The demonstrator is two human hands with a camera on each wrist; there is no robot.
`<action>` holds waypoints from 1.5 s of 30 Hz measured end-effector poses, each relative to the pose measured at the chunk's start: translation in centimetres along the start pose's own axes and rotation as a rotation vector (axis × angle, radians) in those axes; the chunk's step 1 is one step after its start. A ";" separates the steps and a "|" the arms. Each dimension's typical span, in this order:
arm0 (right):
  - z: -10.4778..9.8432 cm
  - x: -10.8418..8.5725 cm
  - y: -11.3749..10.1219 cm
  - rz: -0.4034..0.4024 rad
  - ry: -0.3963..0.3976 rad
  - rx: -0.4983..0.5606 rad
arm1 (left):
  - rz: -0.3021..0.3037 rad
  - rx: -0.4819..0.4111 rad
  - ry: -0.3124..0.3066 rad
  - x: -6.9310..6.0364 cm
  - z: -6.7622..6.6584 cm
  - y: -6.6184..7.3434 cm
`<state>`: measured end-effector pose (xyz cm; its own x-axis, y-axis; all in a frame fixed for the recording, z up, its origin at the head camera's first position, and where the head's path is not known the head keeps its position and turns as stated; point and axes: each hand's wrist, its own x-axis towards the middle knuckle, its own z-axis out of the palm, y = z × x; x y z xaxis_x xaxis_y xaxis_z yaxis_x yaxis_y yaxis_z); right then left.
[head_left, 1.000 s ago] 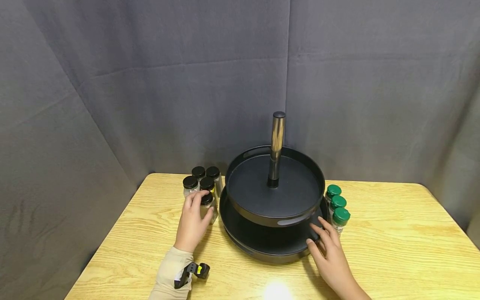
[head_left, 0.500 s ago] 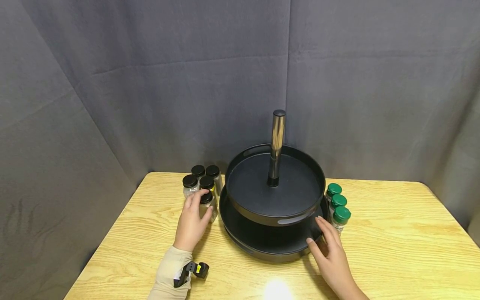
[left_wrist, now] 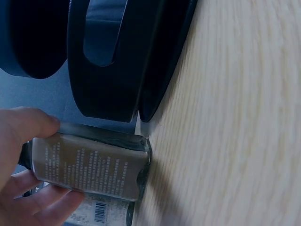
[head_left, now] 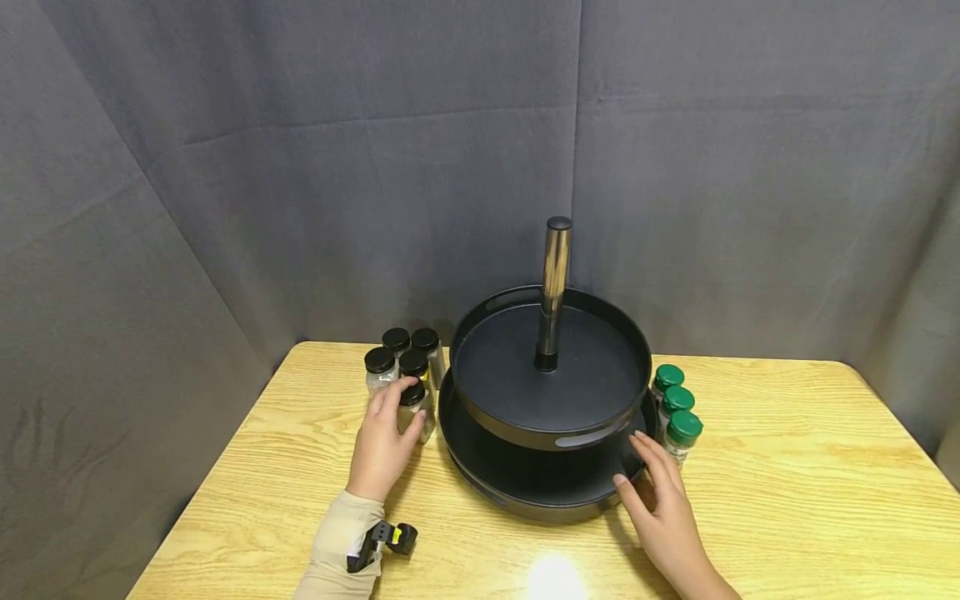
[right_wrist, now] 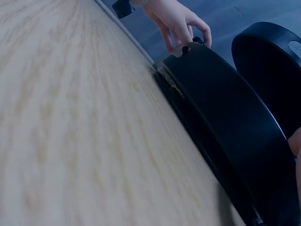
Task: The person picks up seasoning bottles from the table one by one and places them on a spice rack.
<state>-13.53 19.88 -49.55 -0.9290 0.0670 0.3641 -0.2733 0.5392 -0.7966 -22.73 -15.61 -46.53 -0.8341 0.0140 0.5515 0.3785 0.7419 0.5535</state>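
My left hand [head_left: 381,446] pinches the nearest black-lidded jar [head_left: 415,419], left of the two-tier black tray. In the left wrist view, the left thumb and fingers [left_wrist: 49,203] lie on opposite sides of this labelled jar [left_wrist: 94,165], whose base meets the table. My right hand [head_left: 663,521], its fingers loosely bent and apart, is at the front right of the lower tier [head_left: 517,471] and holds nothing; whether it touches the rim I cannot tell. Only a sliver of the right hand [right_wrist: 296,146] shows in the right wrist view.
More black-lidded jars [head_left: 380,362] stand behind the left hand. Three green-lidded jars [head_left: 678,400] line the tray's right side. The upper tier [head_left: 517,367] carries a tall metal post [head_left: 554,279]. A grey curtain [head_left: 300,208] hangs behind the wooden table [head_left: 795,467].
The right hand's fingers have drawn closer together near the rim. The left hand has kept its hold on the jar. The head view has tilted slightly.
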 end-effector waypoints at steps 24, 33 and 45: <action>0.1 0.0 0.2 -0.040 0.007 0.005 | 0.087 0.015 0.085 -0.1 0.4 -0.7; 0.1 0.0 0.3 -0.053 0.008 0.007 | 0.075 -0.012 0.089 -0.1 0.3 -0.6; 0.2 -0.1 0.4 -0.051 0.008 0.005 | -0.042 -0.079 0.061 0.1 -0.3 0.1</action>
<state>-13.61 19.94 -50.00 -0.9119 0.0462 0.4079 -0.3214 0.5378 -0.7794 -22.64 -15.78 -46.27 -0.8247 -0.0590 0.5625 0.3761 0.6855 0.6233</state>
